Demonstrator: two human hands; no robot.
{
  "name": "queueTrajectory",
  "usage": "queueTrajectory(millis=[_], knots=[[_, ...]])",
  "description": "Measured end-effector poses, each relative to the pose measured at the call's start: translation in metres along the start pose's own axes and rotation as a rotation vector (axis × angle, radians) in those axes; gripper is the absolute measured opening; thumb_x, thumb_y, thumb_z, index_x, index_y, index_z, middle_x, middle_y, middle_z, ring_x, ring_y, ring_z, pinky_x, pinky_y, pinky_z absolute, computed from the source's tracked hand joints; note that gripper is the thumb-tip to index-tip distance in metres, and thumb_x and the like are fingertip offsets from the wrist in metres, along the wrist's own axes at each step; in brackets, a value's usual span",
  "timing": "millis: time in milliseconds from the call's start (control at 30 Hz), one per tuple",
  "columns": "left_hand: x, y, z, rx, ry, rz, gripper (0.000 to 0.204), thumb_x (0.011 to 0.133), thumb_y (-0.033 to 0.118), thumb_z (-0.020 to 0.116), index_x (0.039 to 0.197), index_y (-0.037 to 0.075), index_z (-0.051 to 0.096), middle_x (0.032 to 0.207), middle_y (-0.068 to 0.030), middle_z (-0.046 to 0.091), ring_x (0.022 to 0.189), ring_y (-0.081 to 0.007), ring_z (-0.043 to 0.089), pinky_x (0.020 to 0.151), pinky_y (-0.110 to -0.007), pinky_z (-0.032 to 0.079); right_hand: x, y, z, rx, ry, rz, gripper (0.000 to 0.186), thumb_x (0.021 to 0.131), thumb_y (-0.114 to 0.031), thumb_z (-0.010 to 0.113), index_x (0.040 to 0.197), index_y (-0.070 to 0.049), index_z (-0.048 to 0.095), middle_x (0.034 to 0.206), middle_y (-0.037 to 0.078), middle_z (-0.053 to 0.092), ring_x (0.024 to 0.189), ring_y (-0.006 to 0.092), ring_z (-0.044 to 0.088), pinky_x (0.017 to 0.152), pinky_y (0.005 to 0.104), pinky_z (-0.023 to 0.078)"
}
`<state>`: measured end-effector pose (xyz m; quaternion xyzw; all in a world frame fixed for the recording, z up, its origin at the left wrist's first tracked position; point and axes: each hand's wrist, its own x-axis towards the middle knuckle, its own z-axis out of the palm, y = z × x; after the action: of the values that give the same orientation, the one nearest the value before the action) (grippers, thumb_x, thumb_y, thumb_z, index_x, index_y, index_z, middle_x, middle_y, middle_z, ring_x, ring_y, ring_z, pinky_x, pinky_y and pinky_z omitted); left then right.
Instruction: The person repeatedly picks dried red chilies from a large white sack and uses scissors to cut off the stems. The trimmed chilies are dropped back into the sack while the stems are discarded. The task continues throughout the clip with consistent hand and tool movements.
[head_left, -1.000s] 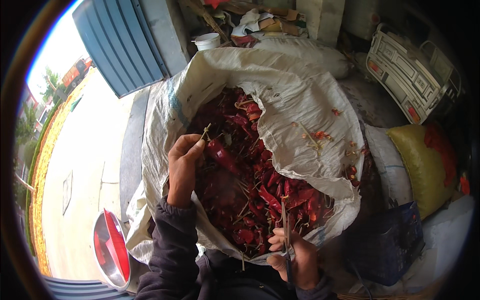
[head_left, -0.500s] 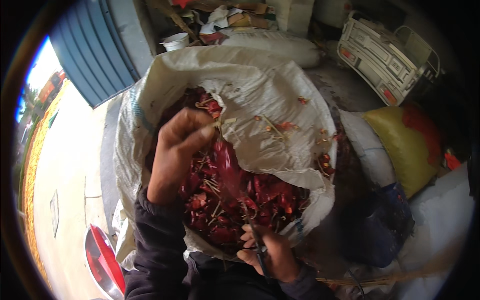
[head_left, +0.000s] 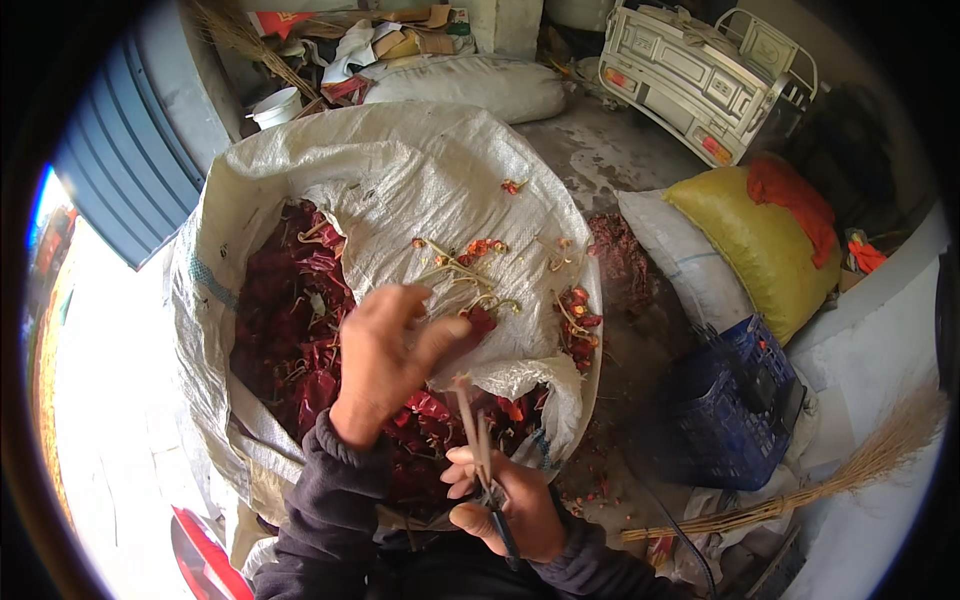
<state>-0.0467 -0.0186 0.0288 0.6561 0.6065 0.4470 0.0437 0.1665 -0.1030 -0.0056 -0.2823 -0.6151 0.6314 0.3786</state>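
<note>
A white sack (head_left: pixel 440 180) holds red peppers (head_left: pixel 318 390), the right hand (head_left: pixel 527 508) grips scissors (head_left: pixel 484 455), and what the left hand (head_left: pixel 385 350) holds is unclear.

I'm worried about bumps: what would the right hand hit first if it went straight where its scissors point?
Going straight, the scissors in the right hand would probably meet the left hand first, near its thumb. Depth is unclear, so they might pass beneath and touch the white sack instead.

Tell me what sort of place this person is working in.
Probably a storage shed or garage: the rear of a pale cargo vehicle stands inside, a straw broom lies nearby, and a big white sack holds red peppers.
</note>
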Motion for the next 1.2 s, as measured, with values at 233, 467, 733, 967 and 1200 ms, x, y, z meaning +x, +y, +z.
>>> queueTrajectory(millis=[233, 467, 733, 967, 1200], knots=[[-0.014, 0.001, 0.022, 0.289, -0.246, 0.215, 0.034, 0.076, 0.022, 0.084, 0.098, 0.002, 0.067, 0.089, -0.0125, 0.067, 0.087, -0.0340, 0.062, 0.077, -0.045, 0.051, 0.006, -0.022, -0.013, 0.249, 0.306, -0.255, 0.079, 0.095, -0.049, 0.071, 0.141, 0.010, 0.045, 0.116, 0.020, 0.066, 0.096, 0.0225, 0.065, 0.091, 0.0404, 0.053], [-0.013, 0.007, 0.002, -0.374, -0.098, -0.131, 0.015, 0.097, 0.005, 0.069, 0.110, 0.001, 0.065, 0.088, -0.0032, 0.068, 0.078, -0.0096, 0.062, 0.073, -0.027, 0.051, 0.039, -0.029, -0.067, -0.742, 0.681, -0.228, 0.061, 0.081, -0.029, 0.088, 0.125, 0.004, 0.061, 0.081, 0.011, 0.063, 0.067, 0.0214, 0.063, 0.062, 0.0349, 0.052], [-0.008, 0.004, 0.010, -0.592, -0.037, -0.303, 0.012, 0.098, 0.004, 0.064, 0.110, 0.001, 0.063, 0.087, -0.0009, 0.065, 0.080, -0.0077, 0.058, 0.073, -0.025, 0.049, 0.024, -0.022, -0.056, -0.909, 0.372, -0.158, 0.069, 0.080, -0.050, 0.084, 0.118, 0.003, 0.063, 0.088, 0.018, 0.069, 0.074, 0.0345, 0.067, 0.066, 0.0428, 0.055], [-0.018, 0.001, 0.000, -0.539, -0.173, -0.249, 0.015, 0.096, 0.001, 0.066, 0.110, 0.000, 0.061, 0.087, -0.0029, 0.066, 0.082, -0.0095, 0.060, 0.074, -0.027, 0.050, 0.031, -0.037, -0.045, -0.759, 0.246, -0.148, 0.069, 0.080, -0.050, 0.086, 0.116, 0.006, 0.065, 0.078, 0.013, 0.065, 0.068, 0.0265, 0.066, 0.061, 0.0383, 0.052], [-0.020, 0.016, -0.016, -0.303, -0.088, -0.064, 0.020, 0.089, -0.008, 0.067, 0.107, 0.000, 0.063, 0.091, -0.0095, 0.070, 0.080, -0.0170, 0.067, 0.071, -0.030, 0.053, 0.036, -0.028, -0.041, -0.644, 0.222, -0.009, 0.056, 0.083, -0.050, 0.083, 0.102, -0.001, 0.065, 0.063, 0.006, 0.056, 0.055, 0.0243, 0.057, 0.053, 0.0383, 0.045]])
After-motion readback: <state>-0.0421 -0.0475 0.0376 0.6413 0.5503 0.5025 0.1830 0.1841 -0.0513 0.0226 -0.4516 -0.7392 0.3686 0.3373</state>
